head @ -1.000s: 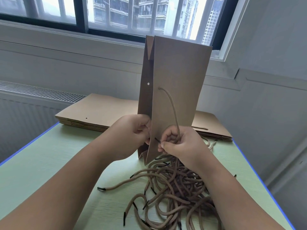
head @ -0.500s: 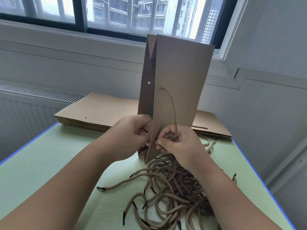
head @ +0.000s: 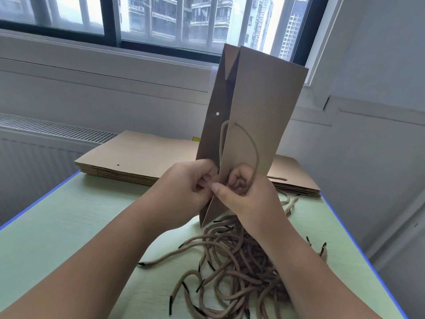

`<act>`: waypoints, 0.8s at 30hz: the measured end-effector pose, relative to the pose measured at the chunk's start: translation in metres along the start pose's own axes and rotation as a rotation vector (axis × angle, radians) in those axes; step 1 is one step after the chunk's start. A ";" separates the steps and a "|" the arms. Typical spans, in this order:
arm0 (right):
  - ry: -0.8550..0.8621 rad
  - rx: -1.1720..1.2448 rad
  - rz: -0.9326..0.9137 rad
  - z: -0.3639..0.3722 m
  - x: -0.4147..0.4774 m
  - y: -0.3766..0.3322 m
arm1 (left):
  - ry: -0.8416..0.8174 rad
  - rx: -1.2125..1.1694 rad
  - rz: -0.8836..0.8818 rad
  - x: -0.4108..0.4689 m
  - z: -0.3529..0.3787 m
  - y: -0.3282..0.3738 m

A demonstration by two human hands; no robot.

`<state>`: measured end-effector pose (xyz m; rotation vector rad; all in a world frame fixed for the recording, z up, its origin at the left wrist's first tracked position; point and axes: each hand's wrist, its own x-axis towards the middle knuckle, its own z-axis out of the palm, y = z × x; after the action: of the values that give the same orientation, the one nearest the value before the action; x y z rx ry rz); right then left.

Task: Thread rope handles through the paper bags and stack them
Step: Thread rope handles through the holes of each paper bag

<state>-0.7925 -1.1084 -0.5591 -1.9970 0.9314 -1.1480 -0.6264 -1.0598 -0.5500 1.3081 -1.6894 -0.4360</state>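
Note:
A flat brown paper bag (head: 264, 107) stands on edge, tilted slightly right, over the green table (head: 69, 226). A tan rope handle (head: 251, 146) comes out of a hole in its right panel and arcs down into my right hand (head: 243, 192), which pinches the rope against the bag's lower edge. A second stretch of the same rope shows between the panels. My left hand (head: 190, 180) grips the bag's left panel low down, fingers tucked inside. An empty hole shows in the left panel.
A flat stack of brown bags (head: 138, 157) lies at the table's far side, below the window. A tangled pile of loose black-tipped ropes (head: 234, 268) lies in front of me, under my right forearm. The table's blue right edge (head: 358, 254) runs near a wall.
The bag has tilted and shifted slightly right. The rope now shows a second stretch between the panels, and my right thumb presses closer to the bag's lower edge.

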 end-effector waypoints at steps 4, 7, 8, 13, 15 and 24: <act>0.110 -0.104 -0.062 0.004 -0.001 -0.005 | -0.032 0.044 0.039 -0.001 0.003 0.001; 0.104 -0.115 -0.026 0.002 0.001 -0.004 | -0.005 0.101 0.080 -0.001 0.002 -0.002; 0.093 -0.113 -0.008 0.002 0.001 -0.004 | 0.026 0.089 0.089 0.000 0.001 -0.001; 0.056 -0.147 -0.003 0.006 -0.001 -0.007 | 0.315 -0.082 0.098 0.002 0.002 0.011; 0.028 -0.147 -0.008 0.008 -0.001 -0.008 | 0.405 -0.147 0.056 0.003 0.006 0.015; 0.011 -0.083 0.001 0.011 -0.002 -0.009 | 0.533 -0.260 0.032 0.000 0.010 0.028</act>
<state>-0.7814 -1.1002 -0.5575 -2.0576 1.0001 -1.1374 -0.6509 -1.0519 -0.5346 1.0832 -1.1644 -0.2469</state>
